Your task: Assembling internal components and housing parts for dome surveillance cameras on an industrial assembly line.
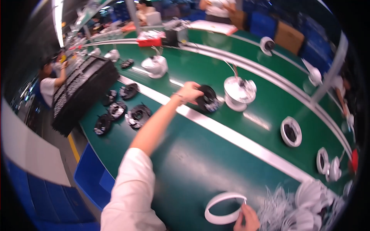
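My left arm stretches out over the green table, and my left hand (190, 93) is closed on the near-left edge of a round black ring-shaped part (209, 101) beyond the white strip. Just right of that part stands a white round housing (239, 96) with wires rising from its top. Low in the view, my right hand (248, 220) pinches the right side of a white plastic ring (218, 199), held tilted near the table surface. Several similar black ring parts (138, 115) lie on the table left of my forearm.
A stack of black trays (86, 90) sits at the left edge, above a blue bin (92, 177). White rings and thin white strands (308, 200) are heaped at the lower right. More white housings (155, 66) stand along the green belt. Other people (48, 84) work around it.
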A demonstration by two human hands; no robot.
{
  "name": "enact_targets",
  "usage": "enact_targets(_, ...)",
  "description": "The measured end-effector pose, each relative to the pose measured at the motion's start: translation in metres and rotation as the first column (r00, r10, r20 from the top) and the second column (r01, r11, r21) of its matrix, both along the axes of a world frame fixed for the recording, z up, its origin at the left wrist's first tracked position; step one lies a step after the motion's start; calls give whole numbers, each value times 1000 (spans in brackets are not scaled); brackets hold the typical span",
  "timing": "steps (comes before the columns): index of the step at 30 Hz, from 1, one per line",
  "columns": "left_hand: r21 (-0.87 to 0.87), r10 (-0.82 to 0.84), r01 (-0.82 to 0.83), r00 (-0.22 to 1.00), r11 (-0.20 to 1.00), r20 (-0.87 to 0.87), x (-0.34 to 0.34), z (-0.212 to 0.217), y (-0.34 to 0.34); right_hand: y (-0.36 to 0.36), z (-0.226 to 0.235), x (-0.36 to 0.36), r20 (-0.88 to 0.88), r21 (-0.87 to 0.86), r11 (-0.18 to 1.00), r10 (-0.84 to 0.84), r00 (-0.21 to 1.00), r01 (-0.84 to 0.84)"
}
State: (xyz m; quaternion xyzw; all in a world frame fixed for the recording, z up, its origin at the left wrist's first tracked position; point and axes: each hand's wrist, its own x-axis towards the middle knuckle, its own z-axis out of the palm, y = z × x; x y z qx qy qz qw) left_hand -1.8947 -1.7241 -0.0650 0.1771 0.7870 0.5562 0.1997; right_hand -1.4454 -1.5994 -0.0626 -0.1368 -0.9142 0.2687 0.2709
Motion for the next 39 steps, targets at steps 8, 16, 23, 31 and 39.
enact_targets(8,357,-132,57,973,932,188,150,-22,0,25,-3,7,124,-6,957,287,950,-289)
enact_targets(16,484,-318,197,931,853,181,217,-49,20,0,22,11,438,8,992,112,892,-129)
enact_targets(23,523,-319,222,942,823,101,222,-53,12,-7,32,17,703,-71,994,105,703,-77)
enact_targets(31,596,-349,264,937,758,30,252,-45,18,15,19,10,240,-185,983,49,970,-4)
enact_targets(39,592,-640,518,768,617,-5,314,-32,44,20,13,-30,-20,-286,947,-159,987,147)
